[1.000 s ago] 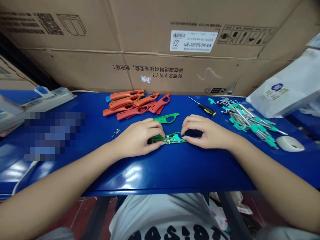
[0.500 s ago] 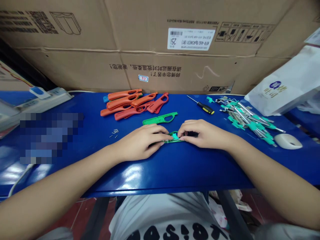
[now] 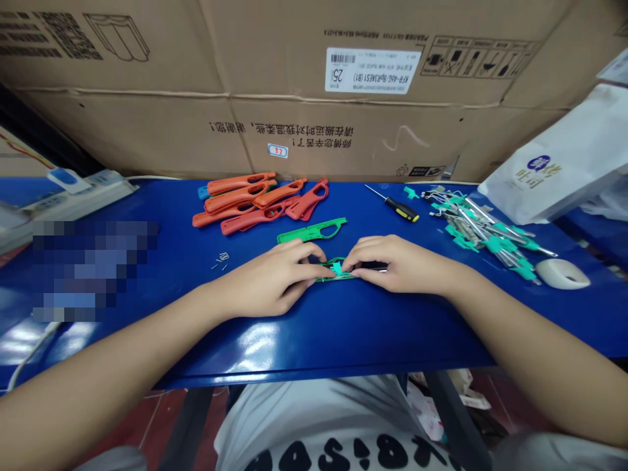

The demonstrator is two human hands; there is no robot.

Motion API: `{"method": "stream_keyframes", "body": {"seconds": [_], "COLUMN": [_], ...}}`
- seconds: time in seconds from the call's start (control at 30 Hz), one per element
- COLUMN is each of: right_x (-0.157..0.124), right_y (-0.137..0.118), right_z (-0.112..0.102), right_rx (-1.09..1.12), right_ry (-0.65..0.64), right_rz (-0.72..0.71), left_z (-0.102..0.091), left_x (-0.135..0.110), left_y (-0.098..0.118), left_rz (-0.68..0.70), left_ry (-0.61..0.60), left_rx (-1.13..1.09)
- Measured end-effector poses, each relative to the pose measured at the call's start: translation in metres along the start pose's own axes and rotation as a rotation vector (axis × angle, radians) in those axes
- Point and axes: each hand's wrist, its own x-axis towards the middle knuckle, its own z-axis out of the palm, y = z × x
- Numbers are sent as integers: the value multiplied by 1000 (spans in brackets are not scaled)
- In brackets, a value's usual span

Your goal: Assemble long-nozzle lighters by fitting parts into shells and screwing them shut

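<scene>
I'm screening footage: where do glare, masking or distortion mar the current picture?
Head view: glare whitens the blue table at lower left and below the left hand; head view: a pixelated patch at left; head view: white bag looks stretched at right.

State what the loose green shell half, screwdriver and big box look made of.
Loose green shell half: probably moulded plastic, smooth, judging by its even colour and thin rim. Screwdriver: silvery, likely metal shaft; black-and-yellow handle, plastic or rubber, unclear which. Big box: matte brown cardboard, apparently, from its creases and printing.
</scene>
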Motion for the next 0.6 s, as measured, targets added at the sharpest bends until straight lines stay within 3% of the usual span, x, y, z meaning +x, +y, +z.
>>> {"method": "stream_keyframes", "body": {"seconds": [0.6], "right_x": [3], "right_y": [-1], "right_z": [7], "right_rx": [18], "right_ry": [25], "right_rz": [-16], "left_z": [-3], "left_x": [-3], "left_y": [1], "left_rz": [28], "left_ry": [-13], "left_rx": [88]}}
